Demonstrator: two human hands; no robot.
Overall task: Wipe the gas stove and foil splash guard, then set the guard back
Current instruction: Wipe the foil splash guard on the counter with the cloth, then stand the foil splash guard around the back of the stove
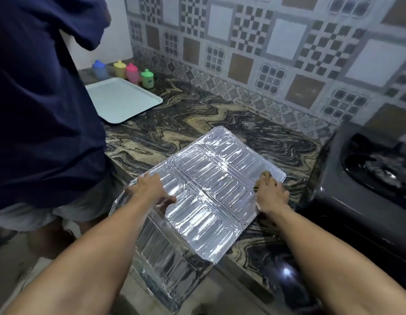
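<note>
Head view: left hand (149, 192) lies flat, fingers straight, on the ribbed silver foil splash guard (204, 185), which overhangs the front edge of the marbled stone desk (197, 114). Right hand (269, 194) presses a brownish cloth (267, 175) at the guard's right edge, fingers curled round it. Black gas stove (366, 178) sits at the desk's right end. A hard push could crumple the unsupported panel or tip it off.

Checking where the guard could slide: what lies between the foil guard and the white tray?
In the head view, only bare marbled countertop lies between the foil guard and the white tray.
</note>
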